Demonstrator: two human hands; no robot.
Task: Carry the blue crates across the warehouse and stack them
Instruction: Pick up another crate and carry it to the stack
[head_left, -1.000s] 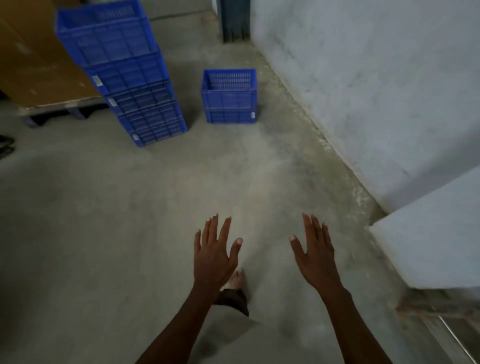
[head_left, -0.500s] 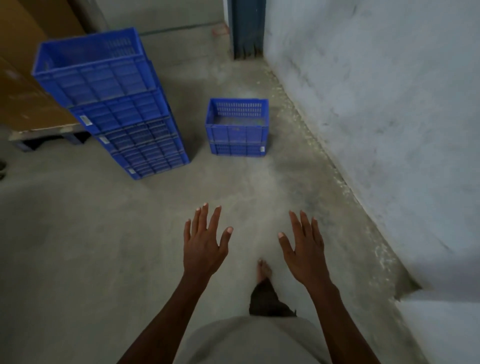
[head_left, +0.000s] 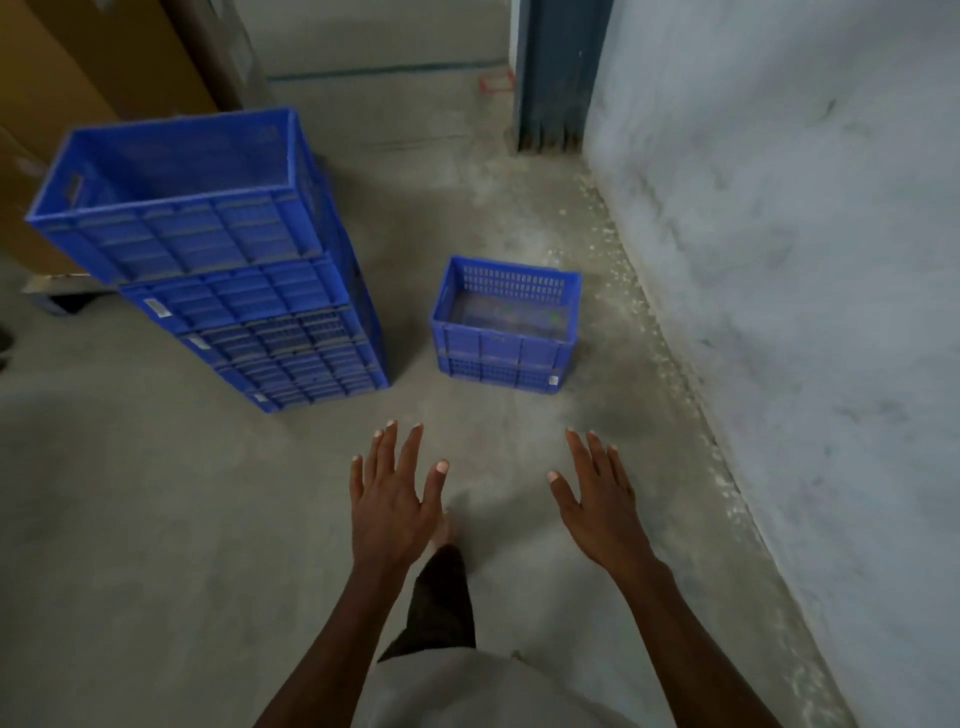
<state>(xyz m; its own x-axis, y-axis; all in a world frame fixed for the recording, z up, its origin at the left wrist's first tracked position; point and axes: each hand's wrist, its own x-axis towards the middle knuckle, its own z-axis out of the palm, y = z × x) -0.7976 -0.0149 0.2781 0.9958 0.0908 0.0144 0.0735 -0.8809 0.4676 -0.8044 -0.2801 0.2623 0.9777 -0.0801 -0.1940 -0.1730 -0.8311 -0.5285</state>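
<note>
Two stacks of blue crates wait on a warehouse floor (head_left: 156, 519) as a person walks toward them empty-handed. Farthest left, behind the tall stack (head_left: 234, 270), stand brown cardboard boxes (head_left: 67, 83). The tall stack, at least five crates high, leans slightly in the wide view; its top crate (head_left: 176, 208) is open and appears empty, with ribbed solid sides and a handle slot at its left end, while lower crates carry small white labels. Right of the tall stack, and apart from it, sits a short stack (head_left: 504, 327) of two crates, its upper one with a slotted far wall and a pale floor showing inside. Nearer the camera than the tall stack, the left hand (head_left: 392, 506) and right hand (head_left: 597, 506) are held out palms down, fingers spread, apart from each other and gripping nothing. Farthest right runs a grey wall (head_left: 779, 260), with a dark door frame (head_left: 556, 78) at its far end. The step in hand looks like the approach for a pickup; next, both hands would need to reach a crate's opposite sides.
</note>
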